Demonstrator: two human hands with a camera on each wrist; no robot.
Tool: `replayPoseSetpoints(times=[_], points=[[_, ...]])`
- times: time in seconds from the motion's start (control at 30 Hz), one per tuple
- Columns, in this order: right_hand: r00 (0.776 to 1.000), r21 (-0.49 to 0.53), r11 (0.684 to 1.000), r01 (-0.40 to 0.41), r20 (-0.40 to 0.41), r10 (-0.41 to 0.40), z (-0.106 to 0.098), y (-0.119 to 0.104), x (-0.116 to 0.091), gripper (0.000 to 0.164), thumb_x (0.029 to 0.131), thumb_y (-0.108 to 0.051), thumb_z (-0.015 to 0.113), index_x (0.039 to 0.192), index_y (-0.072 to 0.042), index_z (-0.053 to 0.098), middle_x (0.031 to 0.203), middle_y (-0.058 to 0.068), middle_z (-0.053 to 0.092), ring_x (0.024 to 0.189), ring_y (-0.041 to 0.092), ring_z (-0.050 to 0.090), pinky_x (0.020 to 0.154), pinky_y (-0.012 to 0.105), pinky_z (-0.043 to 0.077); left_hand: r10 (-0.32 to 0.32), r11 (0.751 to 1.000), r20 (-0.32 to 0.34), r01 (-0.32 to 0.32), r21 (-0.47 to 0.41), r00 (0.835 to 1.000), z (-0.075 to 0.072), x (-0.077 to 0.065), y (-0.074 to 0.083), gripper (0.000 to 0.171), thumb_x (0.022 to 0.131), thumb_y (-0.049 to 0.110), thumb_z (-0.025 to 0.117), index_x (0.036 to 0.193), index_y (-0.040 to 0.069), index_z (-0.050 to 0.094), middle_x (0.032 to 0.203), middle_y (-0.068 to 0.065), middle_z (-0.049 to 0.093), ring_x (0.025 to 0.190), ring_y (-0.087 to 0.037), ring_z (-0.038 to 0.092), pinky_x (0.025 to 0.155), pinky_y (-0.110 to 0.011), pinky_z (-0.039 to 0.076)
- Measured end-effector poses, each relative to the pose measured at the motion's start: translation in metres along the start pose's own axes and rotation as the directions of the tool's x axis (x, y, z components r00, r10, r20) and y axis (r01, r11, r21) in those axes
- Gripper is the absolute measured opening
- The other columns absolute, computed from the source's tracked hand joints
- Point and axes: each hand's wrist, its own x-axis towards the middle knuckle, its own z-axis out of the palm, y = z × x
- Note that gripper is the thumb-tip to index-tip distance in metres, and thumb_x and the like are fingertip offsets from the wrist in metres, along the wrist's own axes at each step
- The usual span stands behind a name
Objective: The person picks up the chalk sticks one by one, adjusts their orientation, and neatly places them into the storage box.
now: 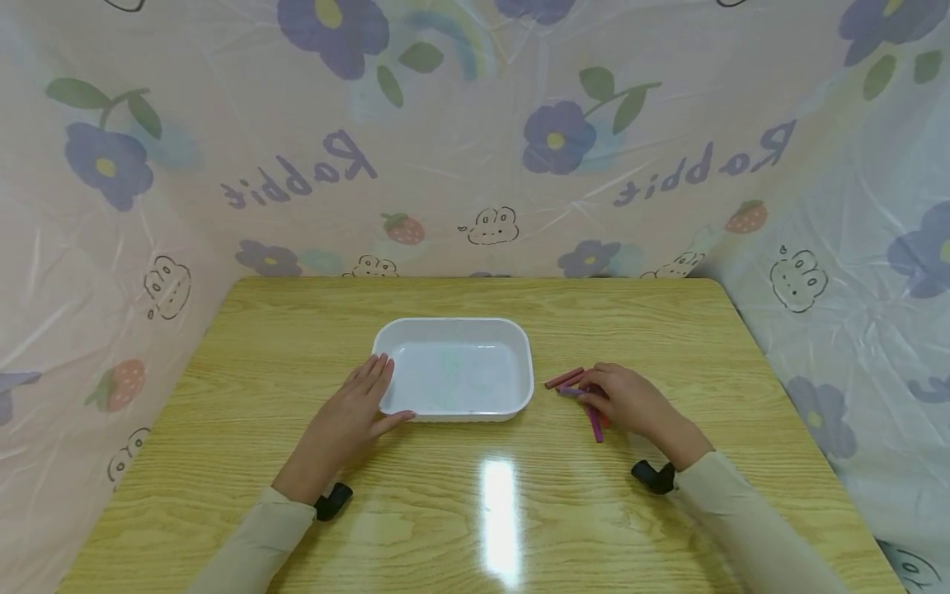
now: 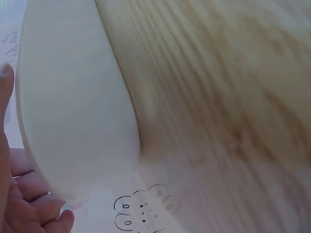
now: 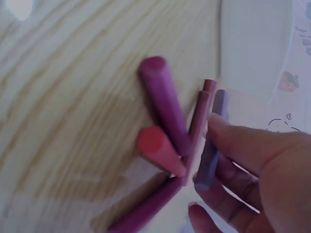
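A white rectangular tray stands on the table. My left hand rests on its near left corner, fingers laid over the left rim and thumb along the front rim. In the left wrist view the tray's side fills much of the left half. To the tray's right, my right hand pinches a grey-purple crayon between thumb and fingers. Beside it lie several loose crayons: a magenta one, a coral red one, dark pinkish ones and another magenta one. The hand partly hides them in the head view.
The wood-grain table shows a bright light reflection near its front. A printed curtain with flowers and rabbits hangs round the back and sides. A black device sits at the left wrist, another at the right.
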Motion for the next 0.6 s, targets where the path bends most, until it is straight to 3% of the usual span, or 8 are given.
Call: replayPoseSetpoints(times=[0.17, 0.33, 0.47, 0.6], points=[[0.999, 0.07, 0.996, -0.048, 0.018, 0.047, -0.007, -0.003, 0.001, 0.012, 0.088, -0.019, 0.066, 0.097, -0.012, 0.068, 0.082, -0.009, 0.055, 0.069, 0.007, 0.05, 0.063, 0.031, 0.046, 0.006, 1.0, -0.001, -0.006, -0.012, 1.0, 0.0, 0.004, 0.002, 0.081, 0.09, 0.054, 0.05, 0.142, -0.005, 0.03, 0.146, -0.021, 0.028, 0.137, -0.03, 0.022, 0.11, -0.044, 0.022], [0.995, 0.236, 0.967, -0.099, 0.039, 0.092, -0.014, -0.009, 0.002, 0.014, 0.089, -0.02, 0.064, 0.102, -0.013, 0.066, 0.085, -0.009, 0.058, 0.074, 0.009, 0.054, 0.067, 0.032, 0.048, 0.011, 1.0, -0.002, -0.011, -0.026, 1.0, 0.001, 0.006, 0.003, 0.081, 0.09, 0.055, 0.048, 0.142, -0.005, 0.03, 0.146, -0.021, 0.028, 0.137, -0.03, 0.022, 0.109, -0.044, 0.022], [0.993, 0.369, 0.922, -0.118, 0.049, 0.108, -0.018, -0.013, 0.008, 0.021, 0.091, -0.026, 0.061, 0.105, -0.011, 0.066, 0.09, -0.005, 0.064, 0.078, 0.011, 0.059, 0.069, 0.031, 0.051, 0.013, 0.999, 0.002, -0.013, -0.03, 1.0, 0.003, 0.007, 0.003, 0.081, 0.09, 0.055, 0.048, 0.142, -0.005, 0.032, 0.146, -0.021, 0.029, 0.137, -0.03, 0.022, 0.109, -0.044, 0.022], [0.988, 0.519, 0.841, -0.153, 0.077, 0.132, -0.025, -0.021, 0.016, 0.029, 0.092, -0.032, 0.058, 0.108, -0.008, 0.064, 0.095, 0.005, 0.069, 0.086, 0.021, 0.064, 0.072, 0.033, 0.053, 0.005, 0.999, 0.007, -0.005, -0.033, 1.0, 0.005, 0.009, 0.003, 0.082, 0.09, 0.057, 0.048, 0.142, -0.005, 0.032, 0.146, -0.021, 0.029, 0.137, -0.031, 0.022, 0.109, -0.044, 0.022]])
